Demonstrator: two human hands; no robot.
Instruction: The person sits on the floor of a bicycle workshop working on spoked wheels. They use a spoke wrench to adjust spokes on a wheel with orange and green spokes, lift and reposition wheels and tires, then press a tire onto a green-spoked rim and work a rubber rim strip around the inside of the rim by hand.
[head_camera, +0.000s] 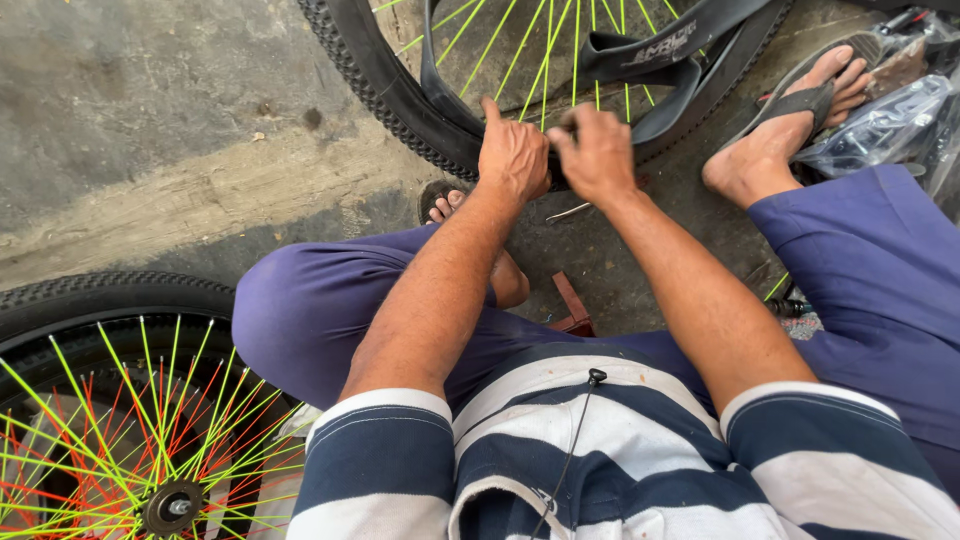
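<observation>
A bicycle wheel with a knobby black tyre (385, 100) and neon green spokes lies on the concrete floor in front of me. Both hands press on its near rim edge. My left hand (512, 155) grips the tyre's edge with the thumb raised. My right hand (597, 152) sits right beside it, fingers curled over the tyre and rim. A loose black inner tube (660, 52) hangs out of the wheel above my right hand. What the fingertips hold under the tyre edge is hidden.
A second wheel (120, 420) with green and orange spokes lies at the lower left. My sandalled feet (790, 120) flank the work. Clear plastic bags (885, 120) lie at the upper right. A small metal tool (568, 211) and a reddish block (572, 305) rest on the floor.
</observation>
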